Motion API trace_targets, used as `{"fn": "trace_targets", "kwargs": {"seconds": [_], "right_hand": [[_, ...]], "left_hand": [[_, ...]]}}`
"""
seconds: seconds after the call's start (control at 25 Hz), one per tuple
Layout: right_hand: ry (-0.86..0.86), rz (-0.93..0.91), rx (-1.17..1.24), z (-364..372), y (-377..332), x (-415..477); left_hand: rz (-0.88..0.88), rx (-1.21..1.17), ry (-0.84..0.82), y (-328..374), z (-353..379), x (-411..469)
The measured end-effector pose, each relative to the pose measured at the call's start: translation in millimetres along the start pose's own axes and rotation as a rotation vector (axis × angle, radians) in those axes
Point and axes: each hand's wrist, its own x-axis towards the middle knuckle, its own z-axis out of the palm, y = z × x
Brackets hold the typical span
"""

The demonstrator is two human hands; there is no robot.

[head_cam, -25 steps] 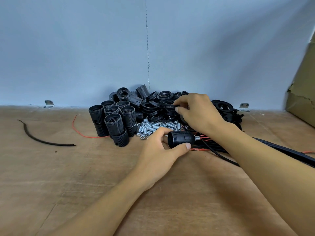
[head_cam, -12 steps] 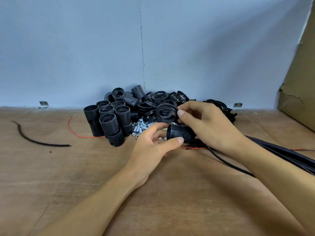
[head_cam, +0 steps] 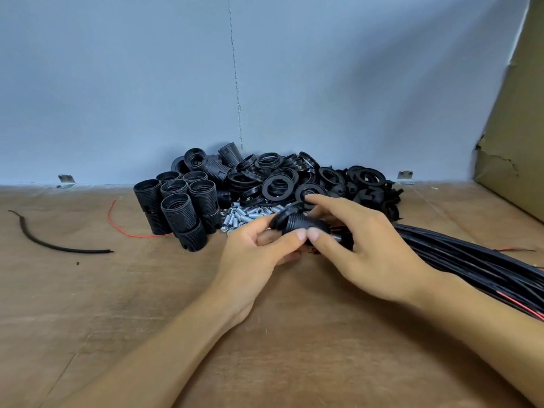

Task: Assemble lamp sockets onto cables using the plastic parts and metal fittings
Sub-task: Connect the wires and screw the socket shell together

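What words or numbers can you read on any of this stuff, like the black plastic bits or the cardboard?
No words, numbers or signs can be read anywhere.
The held socket, the socket pile, the rings, the metal fittings, the cables and the cardboard show no print.

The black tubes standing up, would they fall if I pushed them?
Probably: the black tubes stand stacked two high, so a push would likely topple them. Being round, they would probably roll across the table. They look hollow, so likely light.
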Motion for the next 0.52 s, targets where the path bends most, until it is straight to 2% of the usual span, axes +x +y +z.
{"fn": "trace_targets", "kwargs": {"seconds": [0.12, 0.28, 0.52], "right_hand": [[-0.045, -0.035, -0.034, 3.4, 6.1, -4.5], [0.002, -0.056, -0.068, 8.7, 7.8, -5.6], [0.027, -0.072, -0.037, 10.5, 11.5, -7.3]], "left_hand": [[0.013, 0.003, 0.047, 1.5, 1.1, 0.2], [-0.01, 0.0, 0.129, 4.0, 3.4, 1.2], [0.025, 0.043, 0.163, 5.0, 2.1, 0.8]]}}
